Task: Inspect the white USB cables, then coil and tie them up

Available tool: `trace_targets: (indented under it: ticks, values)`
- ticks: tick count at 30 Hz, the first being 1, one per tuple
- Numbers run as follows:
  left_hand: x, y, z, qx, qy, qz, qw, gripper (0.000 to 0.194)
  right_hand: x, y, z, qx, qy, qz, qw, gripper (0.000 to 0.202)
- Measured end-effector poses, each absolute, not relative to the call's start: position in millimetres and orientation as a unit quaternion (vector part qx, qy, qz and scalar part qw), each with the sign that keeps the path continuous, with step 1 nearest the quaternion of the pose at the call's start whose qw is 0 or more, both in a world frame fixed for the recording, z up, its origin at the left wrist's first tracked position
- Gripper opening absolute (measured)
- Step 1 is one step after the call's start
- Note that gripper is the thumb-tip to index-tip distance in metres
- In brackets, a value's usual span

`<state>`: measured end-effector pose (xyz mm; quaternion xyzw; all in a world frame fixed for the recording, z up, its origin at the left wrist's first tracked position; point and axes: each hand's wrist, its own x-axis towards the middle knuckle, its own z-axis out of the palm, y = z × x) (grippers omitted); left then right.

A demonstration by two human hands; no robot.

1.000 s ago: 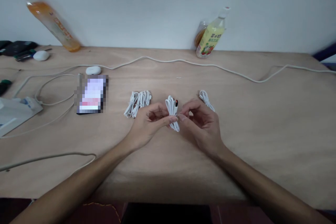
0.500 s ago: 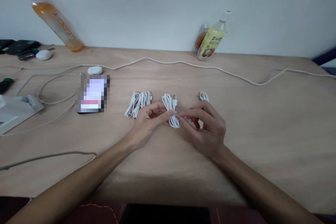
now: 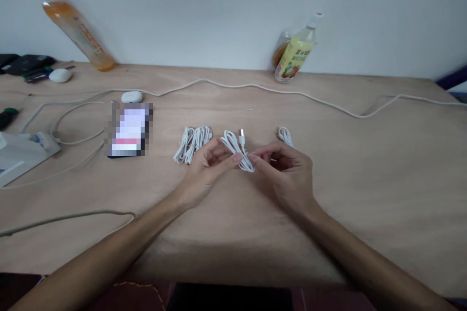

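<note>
In the middle of the head view, a coiled white USB cable is held above the table, its metal-ended plug pointing up. My left hand pinches the coil from the left, thumb on top. From the right, my right hand has thumb and forefinger pressed together at the coil's middle, where a thin tie seems to wrap it. The fingertips hide most of that tie. Behind my left hand lie several bundled white cables side by side. Another white cable bundle lies just beyond my right hand, partly covered by it.
A phone with a lit, blurred screen and a white earbud case are to the left. One long white cord crosses the table. Near the wall stand an orange drink bottle and a yellow-labelled bottle.
My right thumb and forefinger have closed together against the coil. The held cable has tilted, its lower end swinging right. My left hand keeps its grip.
</note>
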<state>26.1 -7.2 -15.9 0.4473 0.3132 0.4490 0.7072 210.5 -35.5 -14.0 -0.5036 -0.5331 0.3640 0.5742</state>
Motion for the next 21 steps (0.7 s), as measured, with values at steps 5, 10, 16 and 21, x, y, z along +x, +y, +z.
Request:
trace_targets:
  ticks: [5, 10, 16, 21]
  values:
    - [27.7, -7.3, -18.4, 0.402, 0.327, 0.44, 0.733, 0.027, 212.5, -41.1, -15.9, -0.453, -0.687, 0.171, 0.541, 0.014]
    - [28.5, -9.3, -20.1, 0.401, 0.33, 0.428, 0.739, 0.032, 216.6, -43.7, -21.2, -0.345, -0.815, -0.009, 0.467, 0.017]
    - [29.8, -13.3, -17.3, 0.462, 0.372, 0.438, 0.676, 0.04, 214.6, -45.9, -21.7, -0.324, -0.854, -0.108, 0.393, 0.02]
    - [30.9, -17.0, -15.8, 0.45, 0.391, 0.465, 0.654, 0.042, 210.4, -48.6, -23.3, -0.306, -0.856, -0.108, 0.402, 0.017]
